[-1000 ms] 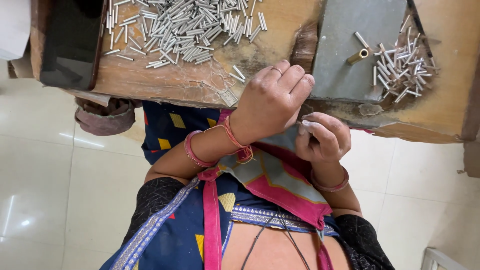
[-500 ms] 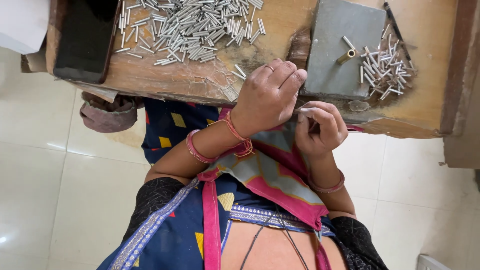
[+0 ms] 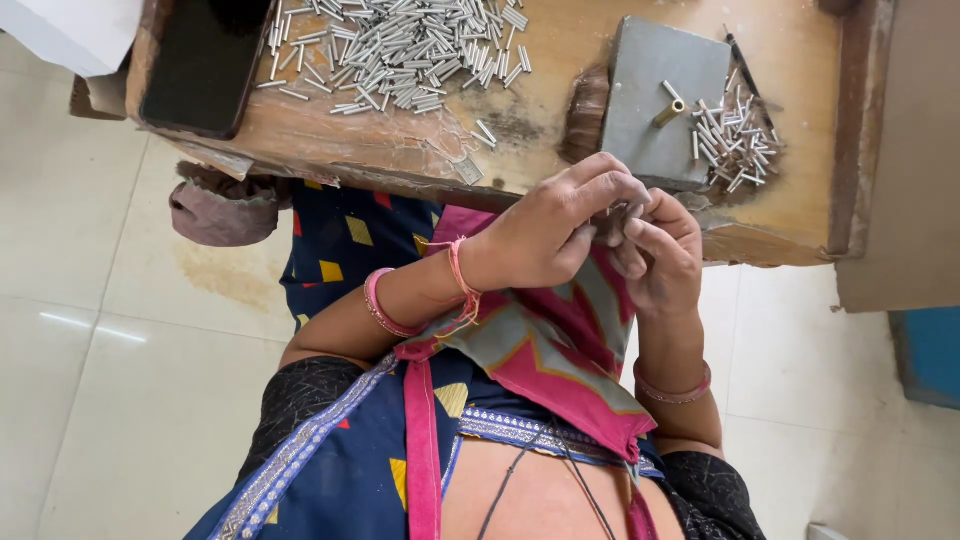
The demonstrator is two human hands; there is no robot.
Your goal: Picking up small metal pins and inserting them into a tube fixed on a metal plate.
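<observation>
Both hands have drawn together since the earlier frame: then they worked slightly apart at the desk's near edge, and now the left hand (image 3: 545, 235) and right hand (image 3: 660, 250) meet fingertip to fingertip just below that edge. Each grip is pinched around something small and pale between the fingers, probably one of the small metal tubes, but the fingers hide it and I cannot tell for certain what it is.

As for progress, a large heap of metal tubes (image 3: 400, 45) lies toward the far left of the desk (image 3: 560, 40), and a smaller pile of tubes (image 3: 735, 140) sits by the right edge of the grey block (image 3: 650, 110). A brass-coloured peg (image 3: 670, 112) rests on that block. Judging by the size of the far heap, most pieces seem yet to be handled, though which pile holds the finished ones cannot be told.

Round about, a dark phone (image 3: 205, 65) lies at the desk's left corner, and a dusty pink cloth (image 3: 215, 210) hangs under the near edge. Nothing stands between the hands and the block.
</observation>
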